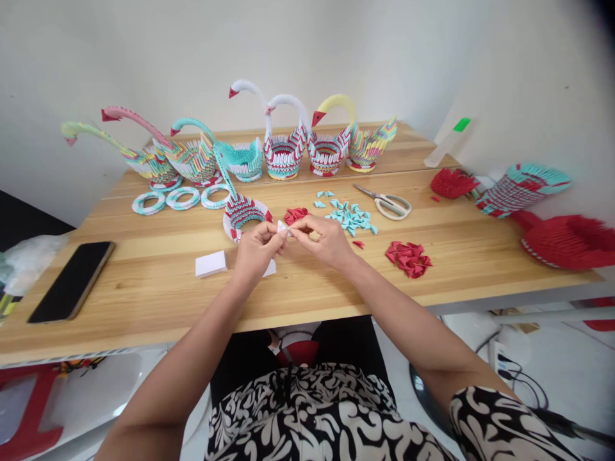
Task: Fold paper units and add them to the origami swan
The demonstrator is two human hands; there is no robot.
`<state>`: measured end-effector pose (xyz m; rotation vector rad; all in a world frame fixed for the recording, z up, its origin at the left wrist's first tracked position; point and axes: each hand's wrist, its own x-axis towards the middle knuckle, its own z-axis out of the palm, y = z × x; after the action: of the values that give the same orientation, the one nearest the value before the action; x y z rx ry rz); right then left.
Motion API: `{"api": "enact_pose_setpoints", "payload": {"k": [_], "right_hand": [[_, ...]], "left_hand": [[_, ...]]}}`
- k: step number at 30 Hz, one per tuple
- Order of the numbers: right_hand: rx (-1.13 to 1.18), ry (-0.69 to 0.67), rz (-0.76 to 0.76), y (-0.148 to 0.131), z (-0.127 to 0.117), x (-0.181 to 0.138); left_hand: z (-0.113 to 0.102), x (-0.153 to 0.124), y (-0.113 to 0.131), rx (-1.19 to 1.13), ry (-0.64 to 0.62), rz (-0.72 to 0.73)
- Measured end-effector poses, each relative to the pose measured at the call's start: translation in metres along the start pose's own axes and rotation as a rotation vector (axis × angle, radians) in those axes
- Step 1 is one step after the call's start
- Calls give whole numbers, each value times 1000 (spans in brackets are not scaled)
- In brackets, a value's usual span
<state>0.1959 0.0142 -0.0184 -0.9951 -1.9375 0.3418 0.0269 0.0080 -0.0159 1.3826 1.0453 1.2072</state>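
Observation:
Between the fingertips of both hands is a small folded piece of white paper [282, 226]. My left hand [259, 248] pinches it from the left, and my right hand [323, 238] pinches it from the right. Left of my left hand lies a stack of white paper slips [210, 264]; another white slip [270, 268] shows partly behind that hand. Just beyond my hands stands a round woven paper piece [240, 214] in red, white and teal. Red folded paper pieces [296, 214] and a pile of teal folded pieces [353, 218] lie past my right hand.
Several paper swan baskets [285, 153] line the back. Scissors [391, 206] and a red paper pile [409, 258] lie to the right, near a red paper swan [571, 240]. A phone [72, 282] rests at left, with paper rings [182, 198] behind it.

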Motion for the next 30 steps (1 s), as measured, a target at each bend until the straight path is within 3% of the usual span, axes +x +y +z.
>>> {"api": "enact_pose_setpoints", "payload": {"k": [8, 24, 30], "right_hand": [[-186, 7, -230, 5, 6, -4], [-222, -45, -172, 5, 4, -4], [-312, -21, -240, 5, 4, -4]], "left_hand": [[1, 2, 0, -143, -5, -56], [-3, 3, -3, -148, -79, -51], [-2, 3, -2, -162, -68, -40]]}}
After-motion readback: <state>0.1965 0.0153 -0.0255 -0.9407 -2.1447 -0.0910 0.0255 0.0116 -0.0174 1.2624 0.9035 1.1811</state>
